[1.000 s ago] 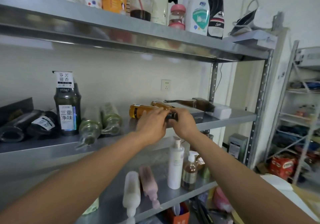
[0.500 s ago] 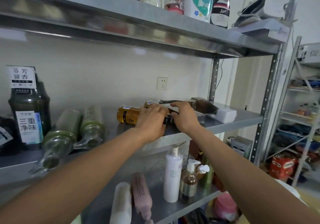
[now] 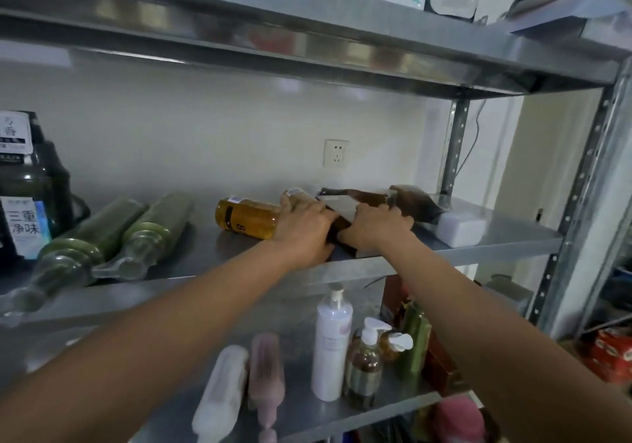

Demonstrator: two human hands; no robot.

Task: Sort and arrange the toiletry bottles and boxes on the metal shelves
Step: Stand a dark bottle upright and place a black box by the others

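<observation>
On the middle metal shelf [image 3: 496, 244] an amber bottle [image 3: 246, 218] lies on its side. My left hand [image 3: 302, 232] grips its neck end. My right hand [image 3: 374, 228] grips the dark cap end just to the right, and both hands almost touch. A second amber bottle [image 3: 301, 195] lies behind my left hand, mostly hidden. Two dark brown bottles [image 3: 410, 201] lie behind my right hand. Two green bottles [image 3: 136, 234] lie on their sides further left.
A tall dark bottle [image 3: 27, 196] stands at the far left. A white box [image 3: 460, 228] sits at the shelf's right end. The lower shelf holds a white pump bottle [image 3: 331, 343], brown pump bottles [image 3: 364, 370] and two lying tubes [image 3: 266, 370]. More bottles stand on the top shelf [image 3: 239, 1].
The view has moved closer and a little to the right. Both hands stay on the amber bottle's neck and cap, which has slid slightly back on the shelf.
</observation>
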